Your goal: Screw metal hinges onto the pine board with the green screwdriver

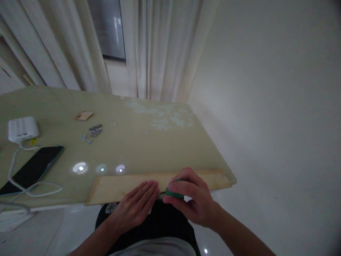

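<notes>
A long, pale wooden board (114, 186) lies along the near edge of the table. My left hand (140, 202) rests on it with straight fingers side by side, its thumb hidden below. In my right hand (193, 197) the fingers are curled around the green handle (174, 193) of what looks like a screwdriver. Its short metal part (161, 195) points left toward my left fingertips at the board's near edge. Whether it touches a screw there is too small to make out.
Small metal hinges (96, 131) and several screws (85, 138) lie beyond the board. Behind them is a small wooden piece (83, 115). A black phone (34, 167), a white charger (23, 128) and a looped white cable (12, 170) occupy the left. The table's right edge (215, 145) faces a wall.
</notes>
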A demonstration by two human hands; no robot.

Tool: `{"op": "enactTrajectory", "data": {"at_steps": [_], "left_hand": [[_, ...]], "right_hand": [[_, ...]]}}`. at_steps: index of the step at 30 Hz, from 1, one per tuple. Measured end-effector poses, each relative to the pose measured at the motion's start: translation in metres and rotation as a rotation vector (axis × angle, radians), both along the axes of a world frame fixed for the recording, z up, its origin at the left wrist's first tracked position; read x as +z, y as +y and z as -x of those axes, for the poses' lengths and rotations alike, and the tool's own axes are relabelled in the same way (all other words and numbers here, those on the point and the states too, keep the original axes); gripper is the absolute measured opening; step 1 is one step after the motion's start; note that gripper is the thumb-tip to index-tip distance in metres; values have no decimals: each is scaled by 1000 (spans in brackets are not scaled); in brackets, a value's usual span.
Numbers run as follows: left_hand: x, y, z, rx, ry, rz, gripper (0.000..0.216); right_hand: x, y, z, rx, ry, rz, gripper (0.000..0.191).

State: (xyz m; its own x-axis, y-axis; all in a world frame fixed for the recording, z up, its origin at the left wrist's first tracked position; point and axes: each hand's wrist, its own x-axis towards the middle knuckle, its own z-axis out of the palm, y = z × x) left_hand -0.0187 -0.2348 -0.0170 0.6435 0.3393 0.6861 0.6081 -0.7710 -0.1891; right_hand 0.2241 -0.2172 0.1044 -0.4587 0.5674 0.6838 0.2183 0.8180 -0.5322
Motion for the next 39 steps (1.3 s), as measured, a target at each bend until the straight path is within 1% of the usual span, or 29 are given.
{"op": "enactTrajectory", "data": {"at_steps": [2,4,6,7,8,10,11,13,15,17,19,21,22,24,25,27,30,31,32,33,34,35,37,39], "left_hand": [[1,0,0,5,6,8,35],[2,0,0,5,7,14,35],[3,1,0,-2,-2,10,37],[3,1,0,-6,-8,5,38],[3,2,0,-7,-9,4,39],[2,3,1,-7,-4,4,40],[1,3,1,-6,1,6,39],[-1,3,1,-10,4,12,38],[-5,3,1,-14,-6,16,38],[-7,3,0,-7,-23,16,39],[-8,2,-1,2,-33,8,39],[-7,2,-2,4,-39,0,36],[-6,1,-2,4,-45,-1,35],[-6,1,-2,3,-59,2,35],[-6,1,-3,3,-64,7,36],[-7,2,-3,0,-66,17,37],[-8,2,-2,-10,-67,17,39],[-8,2,-2,-13,-66,15,39],[-8,2,-2,-14,-65,15,39],[-8,2,-2,-14,-62,17,39],[-8,2,-1,-14,-60,18,39],[-8,2,-1,-14,-58,17,39],[-8,2,-1,-12,-50,18,39],[-8,2,-1,-10,-49,21,37]], "right_hand": [[9,0,-2,36,-55,55,39],[24,5,-5,140,-139,118,42],[44,12,-7,257,-320,157,43],[54,15,-7,298,-420,135,41],[64,19,-7,289,-542,94,38],[81,25,-5,225,-795,-63,27],[88,27,-3,220,-893,-142,22],[99,31,4,229,-991,-282,13],[106,35,11,240,-1008,-366,8],[109,38,18,231,-1059,-367,5],[109,41,24,184,-1164,-303,22],[106,41,28,65,-1262,-226,40],[105,40,30,-11,-1290,-202,47],[102,37,31,-122,-1317,-183,52],[101,35,30,-126,-1316,-199,52],[103,34,27,-37,-1286,-293,45],[112,40,22,215,-1220,-545,14],[115,43,20,309,-1203,-621,10],[117,46,20,393,-1194,-672,14],[118,48,21,454,-1199,-689,18],[119,48,23,477,-1226,-661,20],[118,47,26,442,-1274,-589,19],[115,41,34,236,-1397,-355,19],[113,35,42,28,-1477,-134,27]]}}
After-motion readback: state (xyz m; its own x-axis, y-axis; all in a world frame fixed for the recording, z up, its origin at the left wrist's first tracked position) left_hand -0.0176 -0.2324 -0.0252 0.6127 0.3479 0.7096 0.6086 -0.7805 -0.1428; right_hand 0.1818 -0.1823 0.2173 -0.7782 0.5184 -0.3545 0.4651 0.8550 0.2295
